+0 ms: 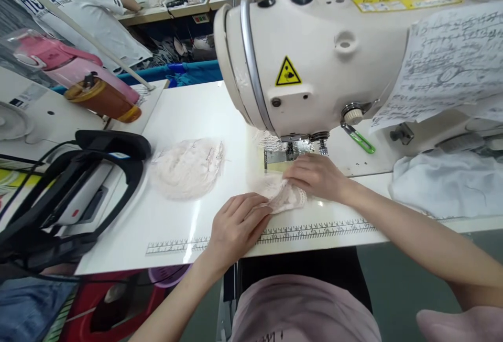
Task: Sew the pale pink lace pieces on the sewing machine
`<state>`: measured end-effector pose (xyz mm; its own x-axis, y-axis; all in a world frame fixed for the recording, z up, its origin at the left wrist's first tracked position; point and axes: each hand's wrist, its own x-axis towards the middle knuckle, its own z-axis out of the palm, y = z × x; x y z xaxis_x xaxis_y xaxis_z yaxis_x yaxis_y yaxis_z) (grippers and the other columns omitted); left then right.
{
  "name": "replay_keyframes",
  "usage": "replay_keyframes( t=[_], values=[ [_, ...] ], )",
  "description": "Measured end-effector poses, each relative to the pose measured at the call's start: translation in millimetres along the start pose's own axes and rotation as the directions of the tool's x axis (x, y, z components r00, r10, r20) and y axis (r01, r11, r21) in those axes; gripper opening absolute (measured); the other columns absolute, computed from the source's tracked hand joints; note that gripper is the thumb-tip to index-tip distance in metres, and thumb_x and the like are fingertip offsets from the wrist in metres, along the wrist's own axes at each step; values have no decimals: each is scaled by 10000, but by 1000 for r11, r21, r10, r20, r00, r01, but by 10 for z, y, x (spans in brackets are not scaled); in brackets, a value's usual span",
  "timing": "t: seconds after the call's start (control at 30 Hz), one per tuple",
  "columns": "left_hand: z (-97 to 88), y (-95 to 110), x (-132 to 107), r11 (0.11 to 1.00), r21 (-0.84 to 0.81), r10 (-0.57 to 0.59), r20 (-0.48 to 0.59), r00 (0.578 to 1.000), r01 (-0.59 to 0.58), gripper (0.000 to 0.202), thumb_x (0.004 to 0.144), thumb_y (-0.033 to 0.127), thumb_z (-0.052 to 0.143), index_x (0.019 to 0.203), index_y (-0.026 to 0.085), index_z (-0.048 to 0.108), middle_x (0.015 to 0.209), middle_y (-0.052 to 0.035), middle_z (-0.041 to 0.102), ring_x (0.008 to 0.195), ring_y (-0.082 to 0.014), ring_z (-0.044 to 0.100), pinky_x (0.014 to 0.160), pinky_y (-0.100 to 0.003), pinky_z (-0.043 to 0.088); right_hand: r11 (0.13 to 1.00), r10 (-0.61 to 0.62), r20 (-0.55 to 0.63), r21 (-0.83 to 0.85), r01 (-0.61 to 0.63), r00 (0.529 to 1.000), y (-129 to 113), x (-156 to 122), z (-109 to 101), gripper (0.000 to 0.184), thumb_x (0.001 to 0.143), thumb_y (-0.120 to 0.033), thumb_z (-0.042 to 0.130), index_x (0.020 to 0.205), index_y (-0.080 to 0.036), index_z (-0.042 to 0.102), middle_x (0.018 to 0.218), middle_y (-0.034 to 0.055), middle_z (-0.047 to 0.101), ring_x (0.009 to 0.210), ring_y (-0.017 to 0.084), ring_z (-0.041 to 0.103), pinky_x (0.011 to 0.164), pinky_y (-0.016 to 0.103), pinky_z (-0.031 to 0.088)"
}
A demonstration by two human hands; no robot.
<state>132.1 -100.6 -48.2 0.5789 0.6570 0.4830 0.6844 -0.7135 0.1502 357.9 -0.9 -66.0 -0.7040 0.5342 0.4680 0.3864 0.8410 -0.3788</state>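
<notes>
A small piece of pale pink lace (288, 199) lies on the white sewing table (188, 117) just in front of the presser foot (293, 149) of a cream sewing machine (314, 54). My left hand (238, 224) pinches the lace's near left end with curled fingers. My right hand (316, 174) rests on the lace's far end, fingers pressed together near the needle plate. More lace (269, 140) trails behind the foot.
A heap of pale lace pieces (187, 168) lies to the left. A black-handled device (78, 185) and pink and amber bottles (98, 88) stand further left. White cloth (444, 182) and a handwritten paper (451, 64) sit at right. Another person in white (90, 12) works behind.
</notes>
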Motion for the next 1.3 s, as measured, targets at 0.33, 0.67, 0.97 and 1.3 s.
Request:
replay_keyframes(
  t=[0.33, 0.67, 0.97, 1.3],
  values=[
    [-20, -2, 326, 894, -119, -415, 142, 899, 432, 732, 770, 490, 693, 1370, 199, 392, 1324, -138, 548, 1161, -309, 554, 912, -456, 491, 814, 394, 77, 433, -387, 916, -79, 33, -93, 210, 932, -351, 463, 892, -213, 616, 736, -30, 657, 576, 77, 550, 536, 229, 393],
    [-188, -61, 548, 475, -517, -676, 305, 671, 712, 303, 899, 436, 519, 733, 188, 572, 620, 8, 549, 541, -116, 484, 463, -225, 378, 446, 117, 584, 692, -568, 803, -124, 21, -392, 317, 772, -375, 710, 1031, -212, 629, 1048, 35, 719, 879, 137, 700, 699, 255, 588],
    [-133, -314, 814, 674, -148, -514, 609, 604, 724, 475, 851, 539, 515, 539, 226, 340, 437, 39, 333, 345, -101, 296, 336, -256, 194, 348, 70, 619, 720, -601, 782, -46, 34, -572, 287, 829, -458, 643, 775, -177, 636, 664, -25, 682, 559, 94, 655, 535, 220, 542],
    [33, -528, 1060, 847, 77, -492, 492, 718, 526, 419, 849, 467, 535, 527, 213, 447, 416, 20, 473, 338, -117, 398, 352, -256, 222, 988, -24, 38, -152, 30, 999, 44, -20, -171, 275, 875, -79, 461, 912, -214, 698, 959, -7, 739, 903, 159, 632, 721, 315, 468]
  ],
)
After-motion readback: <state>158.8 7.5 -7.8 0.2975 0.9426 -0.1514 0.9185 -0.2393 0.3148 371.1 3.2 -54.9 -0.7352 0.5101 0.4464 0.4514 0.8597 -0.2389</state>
